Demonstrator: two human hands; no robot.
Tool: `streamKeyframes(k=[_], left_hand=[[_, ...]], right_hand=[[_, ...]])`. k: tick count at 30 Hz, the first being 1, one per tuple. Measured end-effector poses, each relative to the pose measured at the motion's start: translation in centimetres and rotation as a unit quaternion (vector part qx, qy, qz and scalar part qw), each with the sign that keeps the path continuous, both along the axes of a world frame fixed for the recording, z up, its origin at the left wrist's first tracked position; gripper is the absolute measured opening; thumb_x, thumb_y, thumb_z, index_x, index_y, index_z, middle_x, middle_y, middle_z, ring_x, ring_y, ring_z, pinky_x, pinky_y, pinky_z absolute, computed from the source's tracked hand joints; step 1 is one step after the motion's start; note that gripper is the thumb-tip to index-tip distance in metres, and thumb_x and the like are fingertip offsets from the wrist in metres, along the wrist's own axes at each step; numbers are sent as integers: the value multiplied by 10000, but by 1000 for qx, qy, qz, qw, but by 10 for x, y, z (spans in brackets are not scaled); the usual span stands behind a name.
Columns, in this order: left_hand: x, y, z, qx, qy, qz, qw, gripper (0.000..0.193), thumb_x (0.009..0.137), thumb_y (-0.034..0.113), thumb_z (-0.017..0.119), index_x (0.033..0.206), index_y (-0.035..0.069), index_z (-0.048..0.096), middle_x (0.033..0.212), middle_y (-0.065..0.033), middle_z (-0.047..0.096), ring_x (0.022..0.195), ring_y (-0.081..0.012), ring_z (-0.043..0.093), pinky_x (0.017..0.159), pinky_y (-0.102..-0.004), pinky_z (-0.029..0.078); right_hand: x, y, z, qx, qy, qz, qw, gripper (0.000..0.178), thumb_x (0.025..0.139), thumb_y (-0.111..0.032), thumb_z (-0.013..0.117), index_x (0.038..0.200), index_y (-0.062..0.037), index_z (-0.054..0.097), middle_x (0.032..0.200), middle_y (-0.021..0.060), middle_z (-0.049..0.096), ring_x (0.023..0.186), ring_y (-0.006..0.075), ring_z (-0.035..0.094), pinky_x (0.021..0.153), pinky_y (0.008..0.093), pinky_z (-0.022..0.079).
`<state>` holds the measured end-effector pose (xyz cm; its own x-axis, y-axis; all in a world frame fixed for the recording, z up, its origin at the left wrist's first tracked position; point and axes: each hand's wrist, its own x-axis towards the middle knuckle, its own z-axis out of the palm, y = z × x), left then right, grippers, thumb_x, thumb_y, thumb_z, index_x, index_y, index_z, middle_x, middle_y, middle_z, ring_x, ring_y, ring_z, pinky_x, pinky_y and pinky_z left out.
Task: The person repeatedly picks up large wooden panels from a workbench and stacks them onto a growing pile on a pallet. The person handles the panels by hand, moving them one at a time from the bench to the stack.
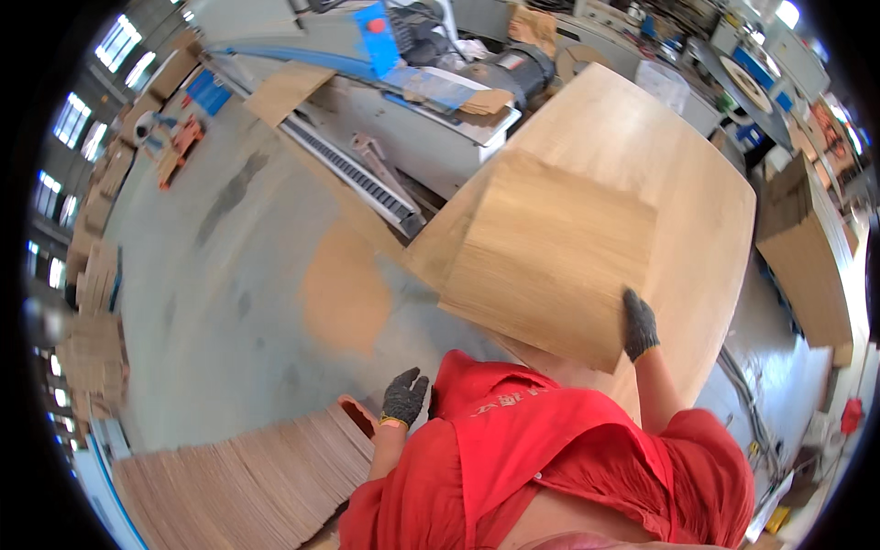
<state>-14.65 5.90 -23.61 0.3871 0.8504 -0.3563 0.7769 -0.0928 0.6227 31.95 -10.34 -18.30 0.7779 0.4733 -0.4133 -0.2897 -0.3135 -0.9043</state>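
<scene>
Board (pixel 555 261) should be guided from both sides

Clock directions are counted from the middle of the board, as it shows in the view. The board lies over the wooden desk (pixel 701 229), in front of the person, and its corner between 8 and 9 o'clock seems to pass beyond the edge of the desk, above the floor (pixel 275 367). It is a little blurred, so I cannot tell whether it is one sheet or several.

The right grip (pixel 640 325) touches the edge at 4 o'clock; I cannot tell if the fingers pinch it or only press against it. The left grip (pixel 403 397) is empty, with its fingers loose and apart, between 7 and 8 o'clock, near the stack (pixel 238 477) at 8 o'clock.

With one side supported by hand, the board could turn, in my judgement. It would be better to bring the left grip to the corner that overhangs, and then to move both sides equally. The push should be low and flat, so that the faces do not scratch. Care is also advisable toward the machine (pixel 367 110), between 10 and 11 o'clock, because a swinging corner might strike it.
</scene>
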Motion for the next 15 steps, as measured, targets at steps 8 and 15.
streamKeyframes(k=[8,15], left_hand=[[-30,-57,-21,-65,73,34,995,575,860,458,487,1229,24,565,1275,-180,547,1212,-315,486,1050,-391,346],[-13,-70,-11,47,29,113,992,328,819,338,470,922,86,655,1037,-164,635,997,-369,579,856,-468,456]], right_hand=[[33,26,-69,-107,-173,64,977,543,988,-429,334,1253,8,517,1206,186,583,1047,251,577,871,372,473],[111,79,-47,-154,-291,114,937,529,969,-403,380,1302,1,454,1264,168,536,1100,253,539,908,378,450]])
